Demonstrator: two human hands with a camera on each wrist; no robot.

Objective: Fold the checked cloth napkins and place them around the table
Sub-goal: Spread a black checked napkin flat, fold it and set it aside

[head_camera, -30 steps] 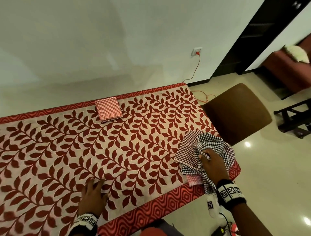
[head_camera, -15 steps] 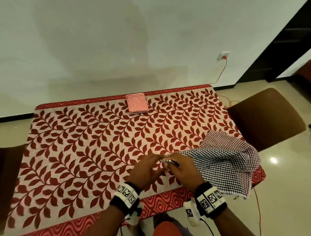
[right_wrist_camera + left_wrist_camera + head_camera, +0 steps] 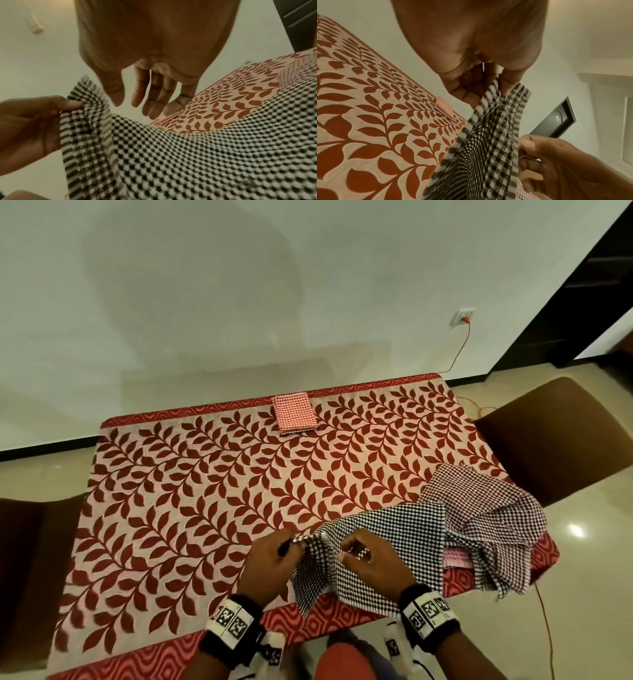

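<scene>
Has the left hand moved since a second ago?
Yes. The left hand has left the tablecloth near the table's front edge and gone right, where it pinches the black checked napkin.

Folded napkin (image 3: 294, 415) lay at the worktop's (image 3: 191, 494) far edge, middle. Loose napkin heap (image 3: 479, 529) sat at the near right corner, one napkin (image 3: 387, 529) trailing left to both hands at the near edge. Chair (image 3: 555, 436) stood right of the worktop.

A home dining room: a table (image 3: 205, 491) under a leaf-patterned cloth, brown chairs (image 3: 561, 440), tiled floor (image 3: 589, 594).
</scene>
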